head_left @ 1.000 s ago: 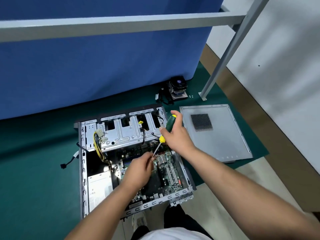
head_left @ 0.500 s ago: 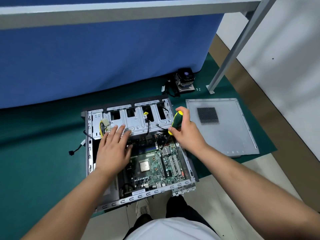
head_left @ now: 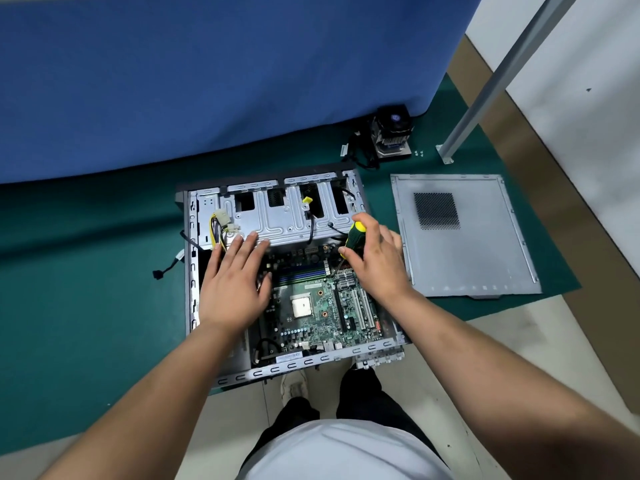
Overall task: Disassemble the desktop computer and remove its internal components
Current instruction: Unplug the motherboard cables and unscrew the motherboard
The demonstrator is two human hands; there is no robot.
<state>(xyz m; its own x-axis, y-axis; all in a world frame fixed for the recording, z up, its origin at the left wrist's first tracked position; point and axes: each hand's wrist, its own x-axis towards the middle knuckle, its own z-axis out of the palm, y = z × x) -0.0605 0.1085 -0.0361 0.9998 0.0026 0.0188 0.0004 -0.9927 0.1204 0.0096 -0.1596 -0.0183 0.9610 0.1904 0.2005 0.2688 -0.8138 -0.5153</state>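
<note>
An open desktop case (head_left: pixel 192 271) lies on its side on a green mat. Inside it sits a green motherboard (head_left: pixel 311 320) with a bare CPU socket (head_left: pixel 300 305). My left hand (head_left: pixel 233 282) lies flat, fingers spread, over the case's left part and the edge of the metal drive cage (head_left: pixel 277 216). My right hand (head_left: pixel 375 261) grips a green and yellow screwdriver (head_left: pixel 354 237), which stands nearly upright with its tip down at the motherboard's upper right area. A yellow and black cable bundle (head_left: pixel 218 226) hangs at the cage's left.
The removed grey side panel (head_left: pixel 464 258) lies right of the case. A CPU cooler with fan (head_left: pixel 393 133) and a few small screws (head_left: pixel 419 153) sit behind it by a blue partition. A metal frame leg (head_left: pixel 446 154) stands at far right. My legs are below the case.
My left hand left the screwdriver shaft and moved left, laying flat on the case by the drive cage. The right hand stood the screwdriver more upright. The camera shifted closer.
</note>
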